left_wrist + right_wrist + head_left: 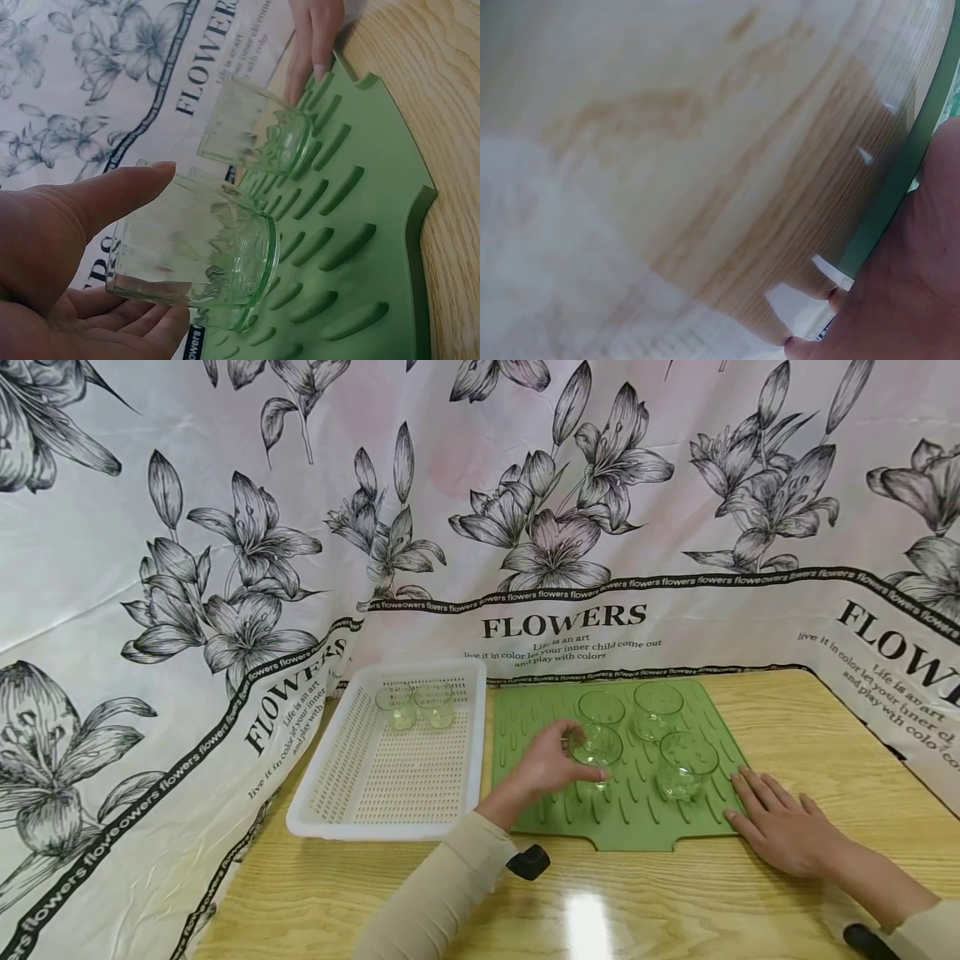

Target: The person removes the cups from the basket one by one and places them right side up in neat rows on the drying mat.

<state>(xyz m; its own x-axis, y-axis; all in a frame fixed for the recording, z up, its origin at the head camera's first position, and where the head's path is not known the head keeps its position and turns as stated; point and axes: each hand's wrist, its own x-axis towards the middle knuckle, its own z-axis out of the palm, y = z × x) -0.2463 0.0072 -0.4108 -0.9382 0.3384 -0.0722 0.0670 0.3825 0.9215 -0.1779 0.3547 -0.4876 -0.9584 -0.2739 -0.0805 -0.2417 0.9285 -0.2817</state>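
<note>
My left hand [546, 763] holds a clear drinking glass [597, 747] at the front left of a green ridged drying mat [555, 806]. In the left wrist view, the thumb lies along one side of this glass [195, 247] and the fingers are on the other. The glass stands upright with its base close over the mat. Three more clear glasses are on the mat: one behind [602, 703], one at the back right [657, 710] and one to the right [687, 767]. My right hand [787, 833] rests flat with fingers spread, its fingertips at the mat's right edge.
A white perforated plastic basket [480, 760] stands left of the mat, with two clear glasses [416, 703] at its back. Everything is on a wood-grain table [637, 902]. A flower-printed cloth [420, 635] hangs behind and at both sides.
</note>
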